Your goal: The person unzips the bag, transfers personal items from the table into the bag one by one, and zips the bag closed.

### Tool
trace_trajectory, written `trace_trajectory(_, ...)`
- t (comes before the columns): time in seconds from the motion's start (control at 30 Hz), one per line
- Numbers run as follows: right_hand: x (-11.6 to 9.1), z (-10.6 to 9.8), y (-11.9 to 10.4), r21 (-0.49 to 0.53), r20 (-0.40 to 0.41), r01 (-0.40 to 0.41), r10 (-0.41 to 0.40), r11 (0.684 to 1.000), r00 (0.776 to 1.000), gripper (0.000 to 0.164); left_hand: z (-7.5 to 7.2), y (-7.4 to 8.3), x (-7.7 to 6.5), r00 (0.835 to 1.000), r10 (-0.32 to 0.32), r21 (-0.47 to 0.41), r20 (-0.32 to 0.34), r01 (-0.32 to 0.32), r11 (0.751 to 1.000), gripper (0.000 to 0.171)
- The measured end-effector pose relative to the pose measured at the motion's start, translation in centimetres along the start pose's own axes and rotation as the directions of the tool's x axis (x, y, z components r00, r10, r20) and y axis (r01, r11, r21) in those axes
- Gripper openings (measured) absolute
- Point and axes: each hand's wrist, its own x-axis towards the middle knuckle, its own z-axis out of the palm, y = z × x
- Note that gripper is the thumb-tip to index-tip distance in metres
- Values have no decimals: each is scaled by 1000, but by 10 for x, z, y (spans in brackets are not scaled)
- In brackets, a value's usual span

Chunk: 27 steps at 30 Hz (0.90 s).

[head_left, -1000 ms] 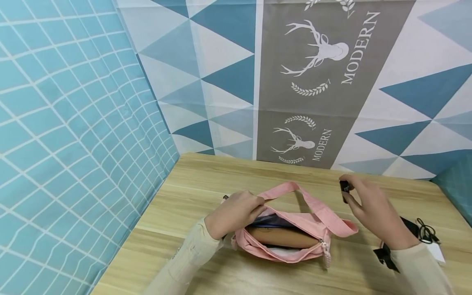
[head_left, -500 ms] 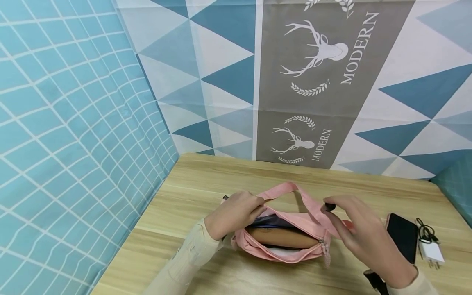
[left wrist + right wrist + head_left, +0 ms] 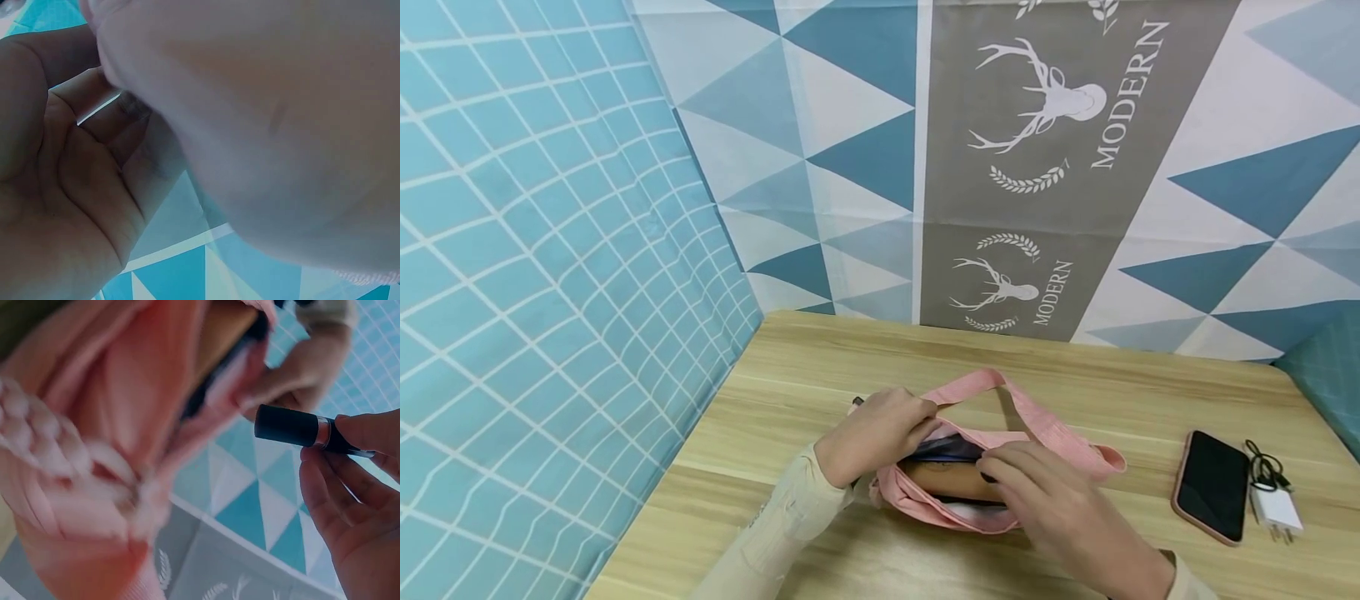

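A pink zip bag lies with its mouth open on the wooden table, its strap looped behind it. My left hand grips the bag's left rim; in the left wrist view the pink cloth covers part of that hand. My right hand is over the right part of the opening. Between its thumb and fingers it pinches a black lipstick with a rose-gold band, clearly seen in the right wrist view. Inside the bag are a tan item and something dark blue; their lower parts are hidden.
To the right of the bag lies a phone with a dark screen. Beside it are a white charger plug and a coiled black cable. A patterned cloth wall borders the table's back edge.
My right hand has moved left and down with the lipstick, from the right of the bag to its opening. The phone is now fully uncovered. My left hand stays on the rim.
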Motion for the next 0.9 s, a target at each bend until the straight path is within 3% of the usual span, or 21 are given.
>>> trace_trajectory(0.2,-11,14,5,-53,85,-12,17,998,996,45,1,1,1,1000,-9,-1,13,9,1000,23)
trace_trajectory(0.4,-24,15,12,-92,199,-53,71,994,977,51,0,1,2,1000,-1,13,2,1,1000,22)
trace_trajectory(0.53,-32,17,18,-113,232,-69,94,991,968,53,0,0,2,1000,1,18,-5,-1,1000,22)
trace_trajectory(0.7,-40,20,25,-122,208,-89,113,989,971,53,-1,0,1,1000,-6,-5,0,6,1000,22)
trace_trajectory(0.9,-45,23,25,-126,117,-86,101,988,988,49,-1,0,2,1000,-22,-2,21,22,1000,21)
